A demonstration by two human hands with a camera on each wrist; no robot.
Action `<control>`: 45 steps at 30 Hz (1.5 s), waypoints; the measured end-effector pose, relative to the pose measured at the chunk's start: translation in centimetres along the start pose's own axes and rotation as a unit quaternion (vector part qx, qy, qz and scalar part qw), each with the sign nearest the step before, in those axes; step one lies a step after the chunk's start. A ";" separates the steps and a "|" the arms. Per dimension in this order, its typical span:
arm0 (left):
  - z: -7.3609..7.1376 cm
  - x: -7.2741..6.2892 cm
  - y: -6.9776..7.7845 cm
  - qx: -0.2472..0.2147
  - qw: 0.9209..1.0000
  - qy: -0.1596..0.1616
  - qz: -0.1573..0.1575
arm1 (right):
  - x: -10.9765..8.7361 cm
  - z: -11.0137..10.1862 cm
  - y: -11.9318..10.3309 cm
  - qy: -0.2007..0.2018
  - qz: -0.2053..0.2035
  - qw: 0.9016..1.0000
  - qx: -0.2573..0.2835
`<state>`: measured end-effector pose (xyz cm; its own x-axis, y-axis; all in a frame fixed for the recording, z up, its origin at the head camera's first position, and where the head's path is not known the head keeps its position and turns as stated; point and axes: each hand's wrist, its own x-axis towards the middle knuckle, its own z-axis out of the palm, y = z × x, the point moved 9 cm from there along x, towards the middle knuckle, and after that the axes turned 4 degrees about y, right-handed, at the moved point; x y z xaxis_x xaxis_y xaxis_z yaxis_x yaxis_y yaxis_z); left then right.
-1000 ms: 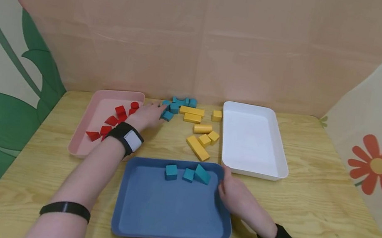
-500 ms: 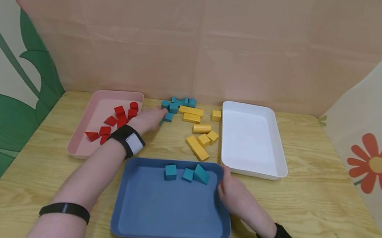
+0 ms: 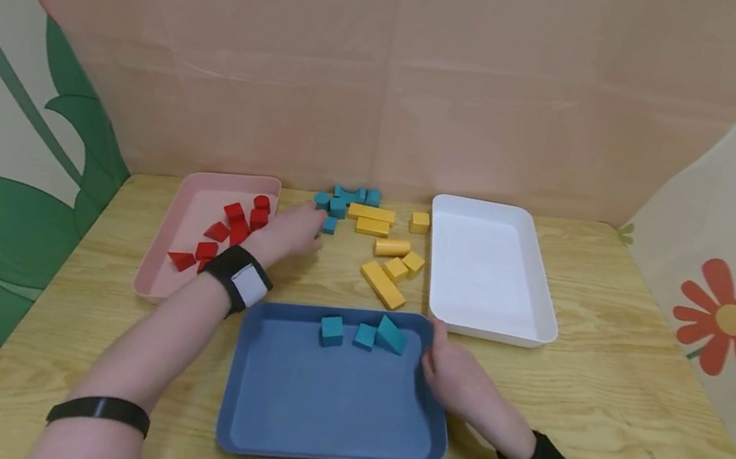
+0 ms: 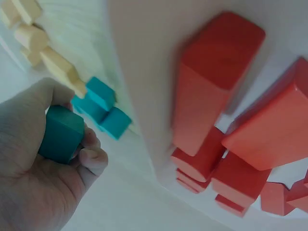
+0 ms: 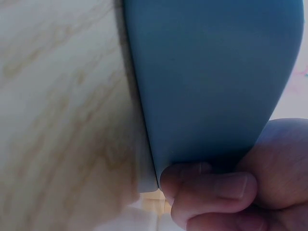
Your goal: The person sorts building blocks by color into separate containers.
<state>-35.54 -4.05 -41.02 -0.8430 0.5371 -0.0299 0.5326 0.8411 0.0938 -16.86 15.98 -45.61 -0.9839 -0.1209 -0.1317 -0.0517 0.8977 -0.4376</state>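
Note:
My left hand (image 3: 288,234) is beside the right edge of the pink tray (image 3: 146,261), a little above the table. In the left wrist view its thumb and fingers grip a teal block (image 4: 61,134), which the hand mostly covers in the head view. Just beyond, several teal blocks (image 3: 338,207) lie together on the table. With my right hand (image 3: 463,381) I hold the blue tray (image 3: 336,419) by its upper right corner, thumb at the rim and fingers curled against the outer wall (image 5: 211,86). Two teal cubes and a teal wedge (image 3: 391,337) lie inside that tray.
Red blocks (image 3: 237,228) of several shapes fill part of the pink tray. Yellow blocks (image 3: 382,285) lie loose between the teal group and a white tray (image 3: 492,275) at the right. A pink backdrop (image 3: 394,71) stands behind the wooden table (image 3: 619,385).
My left hand has closed its fingers round a teal block and drawn slightly back from the teal group. The right hand and the blue tray stay in place.

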 end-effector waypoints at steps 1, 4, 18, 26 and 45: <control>-0.3 -0.2 0.4 0.003 1.000 0.011 0.010 | 0.0 0.0 0.0 -0.001 0.001 1.000 0.001; -1.4 -1.1 1.5 0.006 0.999 0.037 0.038 | 0.0 0.0 0.1 0.000 0.000 1.000 -0.001; -4.5 -7.6 6.9 -0.001 0.988 0.086 0.129 | 0.3 -0.2 0.0 -0.005 -0.002 1.000 0.004; -3.7 -11.1 8.1 -0.021 0.987 0.091 0.130 | 0.2 -0.1 0.0 -0.004 -0.003 1.000 0.008; 1.0 -14.5 8.8 -0.008 0.986 0.052 0.160 | 0.2 -0.1 -0.3 0.009 -0.020 1.000 -0.002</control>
<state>-18.49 -4.36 -40.75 -0.6357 0.7648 0.1052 0.7719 0.6283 0.0970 -17.05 15.76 -45.43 -0.9840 -0.1494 -0.0976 -0.0921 0.8937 -0.4392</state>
